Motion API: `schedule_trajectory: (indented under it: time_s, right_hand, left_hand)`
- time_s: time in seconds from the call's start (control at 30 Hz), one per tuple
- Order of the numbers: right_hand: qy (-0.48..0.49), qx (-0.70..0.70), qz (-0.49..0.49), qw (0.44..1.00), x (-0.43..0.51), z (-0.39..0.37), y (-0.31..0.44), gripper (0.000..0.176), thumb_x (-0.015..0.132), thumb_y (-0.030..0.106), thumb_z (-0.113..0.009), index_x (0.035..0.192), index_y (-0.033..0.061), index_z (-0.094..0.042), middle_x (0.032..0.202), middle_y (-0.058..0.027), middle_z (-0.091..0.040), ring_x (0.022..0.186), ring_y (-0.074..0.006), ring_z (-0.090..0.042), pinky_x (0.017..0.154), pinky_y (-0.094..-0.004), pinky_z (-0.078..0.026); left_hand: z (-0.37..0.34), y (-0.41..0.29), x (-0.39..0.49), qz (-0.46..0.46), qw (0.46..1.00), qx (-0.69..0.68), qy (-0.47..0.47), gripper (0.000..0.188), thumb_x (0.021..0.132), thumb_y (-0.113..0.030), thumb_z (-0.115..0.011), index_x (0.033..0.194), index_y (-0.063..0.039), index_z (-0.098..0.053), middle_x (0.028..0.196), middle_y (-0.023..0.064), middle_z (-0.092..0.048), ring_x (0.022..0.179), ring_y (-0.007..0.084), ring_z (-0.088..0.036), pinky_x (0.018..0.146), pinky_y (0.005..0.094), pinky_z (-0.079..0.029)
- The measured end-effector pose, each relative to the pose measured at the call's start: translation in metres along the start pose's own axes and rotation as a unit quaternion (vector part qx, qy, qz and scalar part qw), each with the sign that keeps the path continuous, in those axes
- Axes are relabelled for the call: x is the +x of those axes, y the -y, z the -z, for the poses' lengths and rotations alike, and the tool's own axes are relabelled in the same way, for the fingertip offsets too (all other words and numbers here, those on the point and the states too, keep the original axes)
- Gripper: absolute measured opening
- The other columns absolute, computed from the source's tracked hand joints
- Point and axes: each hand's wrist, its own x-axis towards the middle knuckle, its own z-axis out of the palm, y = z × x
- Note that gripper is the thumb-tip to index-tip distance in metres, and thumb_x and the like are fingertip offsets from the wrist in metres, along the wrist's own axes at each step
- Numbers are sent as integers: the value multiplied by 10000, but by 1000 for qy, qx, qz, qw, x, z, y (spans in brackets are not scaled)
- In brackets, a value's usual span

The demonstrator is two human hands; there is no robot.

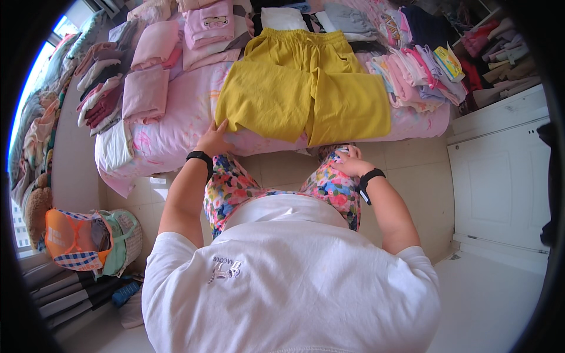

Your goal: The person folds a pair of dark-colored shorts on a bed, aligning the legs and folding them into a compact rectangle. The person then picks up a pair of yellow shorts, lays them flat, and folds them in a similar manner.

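Yellow elastic-waist trousers [269, 92] lie spread on a pink patterned bedcover [185, 128], waistband away from me and the legs turned up towards me. My left hand [215, 139] rests at the bed's near edge, its fingers touching the lower left corner of the trousers. On my knee, over flowered trousers [335, 189], lies my right hand [351, 162], fingers spread and holding nothing. Left of the yellow trousers are folded pink garments [145, 92]. A stack of pink and lilac clothes [408, 79] sits to their right, with a yellow soft pack [449, 64] on top.
Dark and white folded clothes [103, 97] line the bed's left side. A white folded cloth [112, 145] lies at its near left corner. Bags [88, 242] stand on the left by the window. On the right are a white cabinet [499, 172] and shelves of clothes [507, 66].
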Motion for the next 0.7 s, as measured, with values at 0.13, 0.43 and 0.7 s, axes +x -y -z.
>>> schedule_trajectory:
  time_s: [0.13, 0.43, 0.7]
  right_hand:
    - [-2, -8, -4, 1000, 2, -4, -2, 805, 828, 664, -534, 1500, 260, -351, 1601, -218, -28, 1466, -409, 68, 1185, -469, -63]
    - [-6, 297, 130, 946, 11, 99, -27, 418, 907, 307, -633, 1197, 8, -595, 908, -61, -659, 787, -155, -627, 723, -298, -494]
    - [-335, 396, 59, 853, 154, 236, -13, 516, 879, 280, -677, 1278, -10, -525, 1166, -143, -637, 928, -229, -651, 818, -323, -497]
  left_hand:
    - [-1, 4, 3, -22, 1000, -4, -11, 1008, 668, -452, -728, 1524, -176, -274, 1527, 266, -256, 1313, 390, -453, 1045, 407, -429]
    - [90, -25, 49, -69, 988, -2, -136, 509, 803, -354, -649, 1253, -127, -573, 1184, 123, -626, 1079, 319, -611, 904, 432, -490]
    - [135, -94, 231, -67, 938, -211, -266, 504, 821, -293, -664, 1282, -131, -540, 1189, 104, -628, 1087, 313, -600, 888, 396, -488]
